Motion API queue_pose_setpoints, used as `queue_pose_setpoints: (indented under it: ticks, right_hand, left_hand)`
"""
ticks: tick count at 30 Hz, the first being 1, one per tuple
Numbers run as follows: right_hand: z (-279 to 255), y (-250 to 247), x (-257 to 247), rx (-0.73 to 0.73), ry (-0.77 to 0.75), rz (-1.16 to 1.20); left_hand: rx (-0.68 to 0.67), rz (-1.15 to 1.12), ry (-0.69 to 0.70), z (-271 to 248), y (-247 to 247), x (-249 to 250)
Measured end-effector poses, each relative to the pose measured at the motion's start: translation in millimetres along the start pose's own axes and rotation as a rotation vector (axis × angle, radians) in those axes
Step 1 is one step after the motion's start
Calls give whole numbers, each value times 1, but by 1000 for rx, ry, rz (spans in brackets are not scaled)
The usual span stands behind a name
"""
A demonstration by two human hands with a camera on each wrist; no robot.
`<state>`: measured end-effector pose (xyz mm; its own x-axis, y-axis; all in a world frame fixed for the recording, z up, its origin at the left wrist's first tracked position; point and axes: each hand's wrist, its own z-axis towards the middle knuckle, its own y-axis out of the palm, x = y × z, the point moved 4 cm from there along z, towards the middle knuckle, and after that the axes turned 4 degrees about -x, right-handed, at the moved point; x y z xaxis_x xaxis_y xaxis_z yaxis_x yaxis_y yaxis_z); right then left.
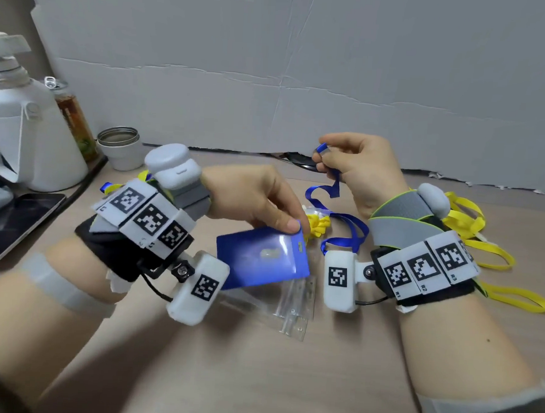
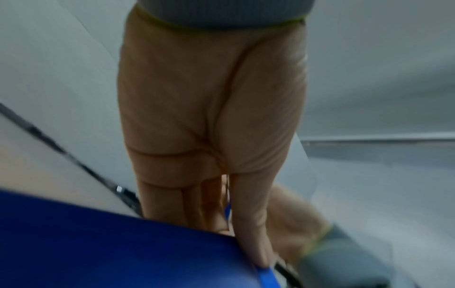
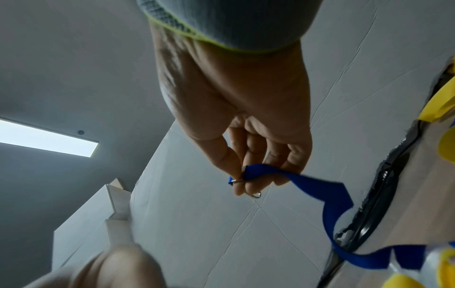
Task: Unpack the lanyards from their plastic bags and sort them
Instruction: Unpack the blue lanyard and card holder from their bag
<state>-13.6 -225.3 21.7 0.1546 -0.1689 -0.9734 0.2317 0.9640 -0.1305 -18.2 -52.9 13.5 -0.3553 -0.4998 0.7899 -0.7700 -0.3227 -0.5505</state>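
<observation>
right grip [image 1: 355, 166] on blue lanyard [image 1: 346, 222]

Bare beige tabletop [image 1: 256, 379] lay open in front, nearest the person. Clear empty plastic bags [image 1: 291, 305] cluttered the middle, loose yellow ribbon lanyards [image 1: 472, 229] the right, and a white plastic jug [image 1: 31, 137] crowded the left edge.

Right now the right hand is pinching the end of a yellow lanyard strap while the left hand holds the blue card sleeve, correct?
Not quite: the head view shows the right hand pinching a blue lanyard strap, not yellow. The left hand does hold the blue card sleeve.
</observation>
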Motion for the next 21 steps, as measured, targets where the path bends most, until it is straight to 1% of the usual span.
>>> queue_pose_setpoints:
  ticks: [2,4,7,9,10,11,13,14,15,18,19,21]
  right_hand:
    - [-3,1,-4,-20,-26,18]
    - [-5,1,-7,-40,-42,25]
    - [-8,-1,-12,-58,-51,49]
    - [-9,-3,-15,-60,-58,54]
    - [-10,-4,-18,-58,-62,64]
    - [-11,-5,-20,-53,-67,79]
    - [-13,-5,-26,-47,-87,107]
    - [-14,-6,-30,-43,-98,121]
    - [-15,-6,-33,-41,-107,141]
    - [-18,-8,-41,-36,-132,214]
    - [-18,-8,-42,-34,-139,238]
    - [-18,-10,-44,-18,-149,293]
  left_hand:
    - [-63,28,-6,4,16,0]
    - [-86,93,9,10,28,-1]
    - [-42,228,9,17,33,0]
    - [60,306,-17,22,26,1]
    - [150,346,-49,25,20,2]
    - [268,373,-85,28,12,3]
    - [494,360,-152,33,-3,1]
    - [556,344,-176,38,-8,0]
    - [565,341,-193,44,-10,0]
    - [444,328,-231,67,-4,-3]
    - [435,317,-230,72,-2,-3]
    - [473,259,-214,81,-3,-3]
